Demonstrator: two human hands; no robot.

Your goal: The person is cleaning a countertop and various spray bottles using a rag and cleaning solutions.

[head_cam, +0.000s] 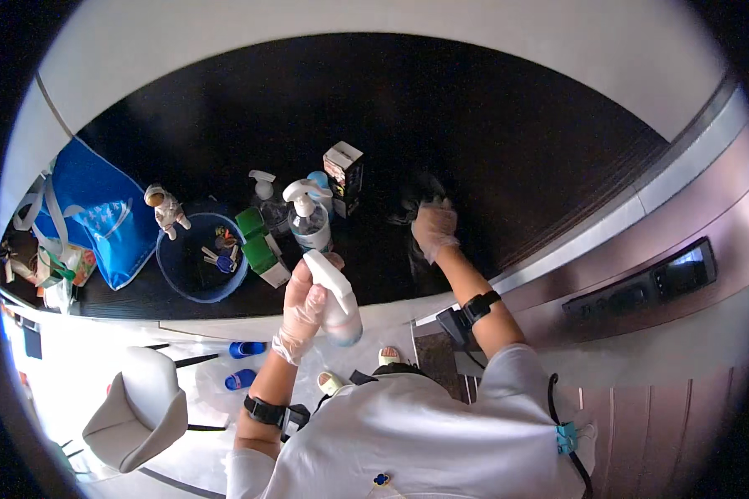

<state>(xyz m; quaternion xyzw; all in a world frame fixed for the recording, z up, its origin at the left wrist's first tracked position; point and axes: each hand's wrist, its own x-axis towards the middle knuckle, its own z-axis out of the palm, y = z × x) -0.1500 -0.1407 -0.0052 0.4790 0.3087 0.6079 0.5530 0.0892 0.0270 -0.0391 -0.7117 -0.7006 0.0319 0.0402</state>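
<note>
My left hand (pixel 301 309), in a thin clear glove, grips a spray bottle (pixel 342 318) with a white trigger head. It holds the bottle tilted in front of the counter's near edge. Farther right, my gloved right hand (pixel 435 229) presses on the black countertop (pixel 512 143) with its fingers curled over a dark, crumpled cloth (pixel 425 189). The cloth barely stands out from the black surface, and my right fingertips are partly hidden. Just beyond my left hand stands a clear pump bottle (pixel 311 218) with a white head.
Behind the pump bottle are another pump bottle (pixel 265 190), a blue-topped bottle (pixel 320 184) and a small carton (pixel 343 168). Green boxes (pixel 259 246) adjoin a round clear tub (pixel 203 298) holding keys. An astronaut figure (pixel 164 209) and a blue bag (pixel 106 206) stand left. A chair (pixel 140 399) is below.
</note>
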